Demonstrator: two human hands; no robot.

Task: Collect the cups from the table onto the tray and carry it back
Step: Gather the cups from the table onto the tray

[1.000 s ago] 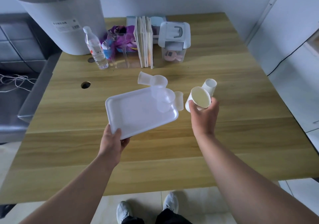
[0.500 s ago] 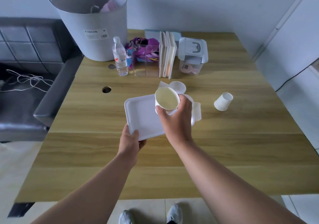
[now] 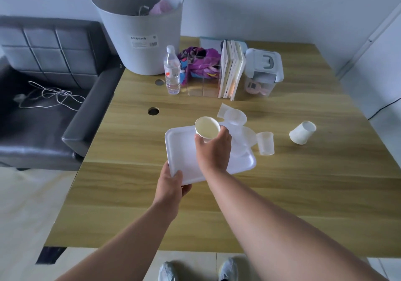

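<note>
My left hand (image 3: 172, 185) grips the near corner of a white rectangular tray (image 3: 180, 148) held above the wooden table (image 3: 303, 194). My right hand (image 3: 213, 148) holds a white paper cup (image 3: 207, 127) tilted, mouth towards me, over the tray's far part. Clear plastic cups (image 3: 243, 139) lie on the tray's far right corner, partly hidden by my hand. Another clear cup (image 3: 265, 143) stands just right of the tray. Further clear cups (image 3: 233, 115) lie beyond its far edge. A second paper cup (image 3: 302, 132) lies on its side on the table at right.
At the table's back stand a grey tub (image 3: 138, 27), a water bottle (image 3: 172, 73), a clear organiser with purple cloth (image 3: 200, 70), upright books (image 3: 232, 72) and a lidded box (image 3: 263, 72). A black sofa (image 3: 47, 98) abuts the left edge. A cable hole (image 3: 153, 111) is near the tray.
My right hand has carried the paper cup leftwards from beside the tray to over it. The second paper cup stays on the table. The view has shifted back and up.
</note>
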